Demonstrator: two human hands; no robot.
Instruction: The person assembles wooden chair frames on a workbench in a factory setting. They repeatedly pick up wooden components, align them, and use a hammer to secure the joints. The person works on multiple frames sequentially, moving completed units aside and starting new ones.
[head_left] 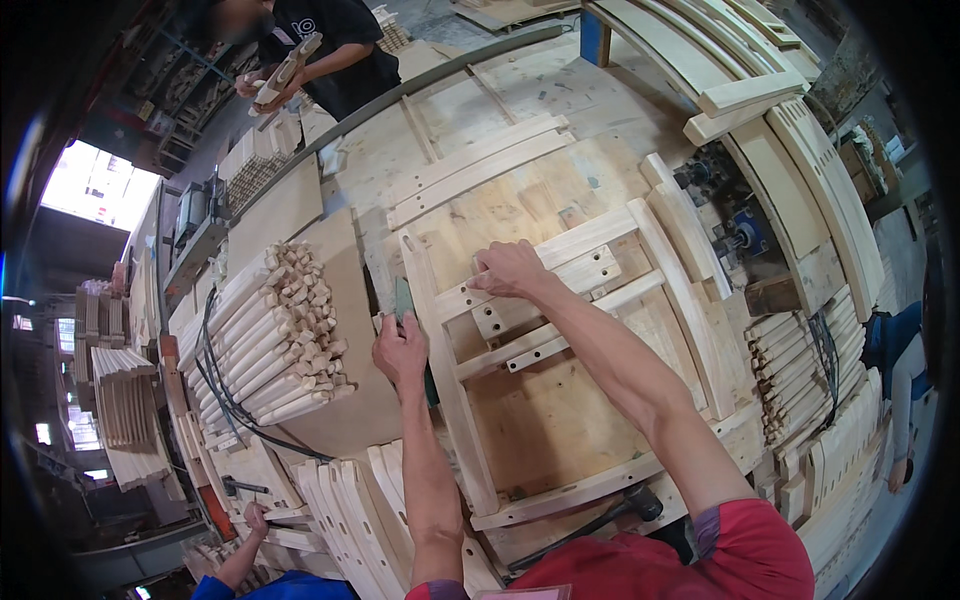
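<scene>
A pale wooden frame (681,300) lies on the bench before me, with side rails, crosspieces and drilled blocks (598,268) set inside it. My right hand (512,270) is closed, knuckles up, at the left end of the upper crosspiece, beside the left side rail (440,335). Whatever its fingertips hold is hidden. Just outside that rail my left hand (400,350) is closed, its fingers drawn together next to a green strip (403,297). I cannot make out what lies between them. Nearer me, a short drilled strip (538,354) sits against the lower crosspiece.
Bundled wooden spindles (270,340) lie left. A black-headed mallet (640,503) rests at the near edge. Blue-and-black machine parts (742,233) stand right, near stacked curved rails (742,95). Across the bench a person (335,55) holds wooden parts; another person's hand (256,518) is lower left.
</scene>
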